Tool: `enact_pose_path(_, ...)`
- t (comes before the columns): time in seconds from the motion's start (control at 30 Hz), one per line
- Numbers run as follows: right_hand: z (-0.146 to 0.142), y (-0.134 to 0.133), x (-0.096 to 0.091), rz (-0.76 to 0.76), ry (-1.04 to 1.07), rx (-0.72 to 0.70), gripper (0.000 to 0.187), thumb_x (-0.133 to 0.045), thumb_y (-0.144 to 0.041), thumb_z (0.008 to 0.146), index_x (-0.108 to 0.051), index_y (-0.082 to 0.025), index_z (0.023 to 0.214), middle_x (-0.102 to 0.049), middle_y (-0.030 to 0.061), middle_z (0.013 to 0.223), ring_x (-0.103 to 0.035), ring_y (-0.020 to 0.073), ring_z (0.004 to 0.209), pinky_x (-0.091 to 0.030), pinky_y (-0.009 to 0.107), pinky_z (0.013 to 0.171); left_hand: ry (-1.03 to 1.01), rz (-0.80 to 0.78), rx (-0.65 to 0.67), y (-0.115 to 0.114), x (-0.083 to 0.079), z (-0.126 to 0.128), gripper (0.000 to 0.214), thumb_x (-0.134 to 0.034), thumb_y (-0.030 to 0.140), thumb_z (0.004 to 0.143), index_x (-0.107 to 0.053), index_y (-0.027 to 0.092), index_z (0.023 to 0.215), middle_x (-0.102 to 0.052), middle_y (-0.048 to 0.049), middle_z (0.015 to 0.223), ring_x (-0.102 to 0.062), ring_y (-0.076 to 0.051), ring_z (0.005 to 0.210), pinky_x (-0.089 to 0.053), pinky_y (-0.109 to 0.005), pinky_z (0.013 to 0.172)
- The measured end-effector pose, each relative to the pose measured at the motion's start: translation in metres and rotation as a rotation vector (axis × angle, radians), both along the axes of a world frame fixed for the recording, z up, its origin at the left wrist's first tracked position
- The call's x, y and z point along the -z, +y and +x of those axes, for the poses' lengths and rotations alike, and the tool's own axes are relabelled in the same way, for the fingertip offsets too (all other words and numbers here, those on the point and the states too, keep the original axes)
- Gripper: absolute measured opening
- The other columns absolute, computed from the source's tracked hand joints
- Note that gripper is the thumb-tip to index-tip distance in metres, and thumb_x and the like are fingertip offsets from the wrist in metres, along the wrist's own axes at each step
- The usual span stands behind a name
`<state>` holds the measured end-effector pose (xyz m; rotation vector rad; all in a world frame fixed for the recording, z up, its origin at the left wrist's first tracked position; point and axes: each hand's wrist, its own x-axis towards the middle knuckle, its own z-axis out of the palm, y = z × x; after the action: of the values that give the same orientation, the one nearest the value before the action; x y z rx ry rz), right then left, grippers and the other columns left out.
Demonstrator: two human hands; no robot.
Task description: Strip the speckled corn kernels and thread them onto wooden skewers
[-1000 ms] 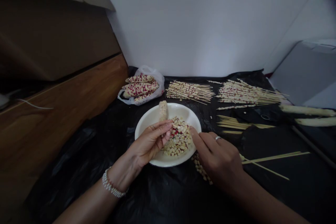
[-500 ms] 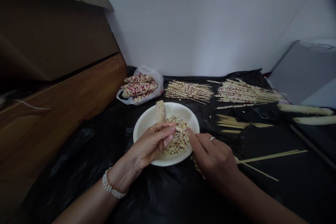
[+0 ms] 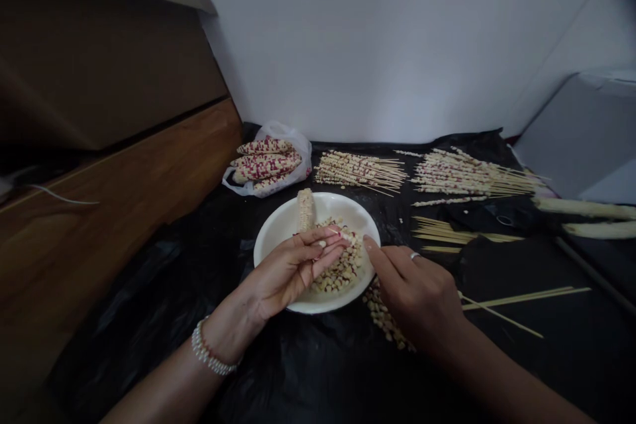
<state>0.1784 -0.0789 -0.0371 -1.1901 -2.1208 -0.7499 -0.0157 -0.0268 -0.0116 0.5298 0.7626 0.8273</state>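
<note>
My left hand [image 3: 291, 271] is shut around a pale, partly stripped corn cob [image 3: 305, 209], whose upper end sticks out above my fingers over a white plate [image 3: 293, 217]. Loose cream and reddish corn kernels [image 3: 340, 268] lie in the plate, below the hand. My right hand [image 3: 415, 295] rests by the plate's right rim, its index finger stretched toward my left fingers. That hand holds nothing I can see. A spill of kernels [image 3: 382, 318] lies on the black plastic sheet [image 3: 149, 318] beneath it.
Behind the plate, a white plastic bag [image 3: 298, 169] holds red-speckled corn cobs [image 3: 265, 162]. Bundles of kernel-threaded skewers [image 3: 360, 170] lie to its right. Bare bamboo skewers [image 3: 517, 299] and stripped cobs [image 3: 601, 230] lie at right. A wooden board [image 3: 114, 205] runs along the left.
My left hand has turned and shifted slightly right over the plate, fingers now across the cob's lower part. The spill of kernels under my right hand shows more.
</note>
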Motion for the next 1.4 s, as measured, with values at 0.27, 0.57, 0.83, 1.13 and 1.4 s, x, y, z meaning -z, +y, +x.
enact_pose_path(0.27, -0.0011, -0.0015, -0.0031, 0.007, 0.02, -0.04, 0.033, -0.049, -0.004, 0.085, -0.059, -0.004, 0.115, -0.061, 0.0053, 0.071, -0.053, 0.014, 0.064, -0.035, 0.029, 0.053, -0.015, -0.027, -0.072, 0.001, -0.0016, -0.0003, 0.027, -0.051, -0.006, 0.081, -0.063, 0.006, 0.102, -0.07, -0.0124, 0.099, -0.068, -0.014, 0.09, -0.053, -0.02, 0.087)
enact_pose_path(0.57, -0.0031, -0.0029, -0.0026, -0.001, 0.0, -0.056, 0.034, -0.048, -0.003, 0.084, -0.059, -0.004, 0.117, -0.062, 0.0056, 0.071, -0.053, 0.0138, 0.065, -0.034, 0.029, 0.054, -0.012, 0.024, -0.143, 0.0015, 0.0031, -0.0012, 0.025, -0.058, 0.002, 0.081, -0.067, 0.008, 0.104, -0.065, -0.012, 0.118, -0.062, -0.016, 0.106, -0.051, -0.019, 0.091)
enact_pose_path(0.83, -0.0049, -0.0026, -0.0013, 0.012, -0.031, -0.022, 0.031, -0.052, -0.005, 0.085, -0.062, -0.005, 0.114, -0.06, 0.0042, 0.068, -0.05, 0.0129, 0.061, -0.032, 0.029, 0.053, 0.035, 0.059, -0.139, -0.0017, 0.0006, 0.0017, 0.026, -0.059, 0.005, 0.083, -0.066, 0.009, 0.107, -0.064, -0.0116, 0.12, -0.06, -0.018, 0.111, -0.05, -0.022, 0.094)
enact_pose_path(1.13, -0.0045, -0.0024, -0.0021, 0.016, -0.053, 0.002, 0.031, -0.047, -0.005, 0.086, -0.062, -0.007, 0.114, -0.061, 0.0042, 0.067, -0.05, 0.0125, 0.061, -0.031, 0.029, 0.052, -0.006, 0.063, -0.065, -0.001, 0.0017, -0.0027, 0.029, -0.059, 0.01, 0.084, -0.063, 0.008, 0.113, -0.065, -0.014, 0.118, -0.062, -0.019, 0.108, -0.047, -0.028, 0.098)
enact_pose_path(1.4, -0.0045, -0.0034, -0.0041, 0.029, -0.058, 0.002, 0.031, -0.05, -0.004, 0.085, -0.062, -0.006, 0.113, -0.061, 0.0044, 0.068, -0.05, 0.0136, 0.06, -0.031, 0.03, 0.051, -0.016, 0.009, -0.127, -0.0006, 0.0014, -0.0014, 0.028, -0.058, 0.0, 0.08, -0.066, 0.009, 0.105, -0.066, -0.0121, 0.116, -0.062, -0.018, 0.107, -0.048, -0.025, 0.096)
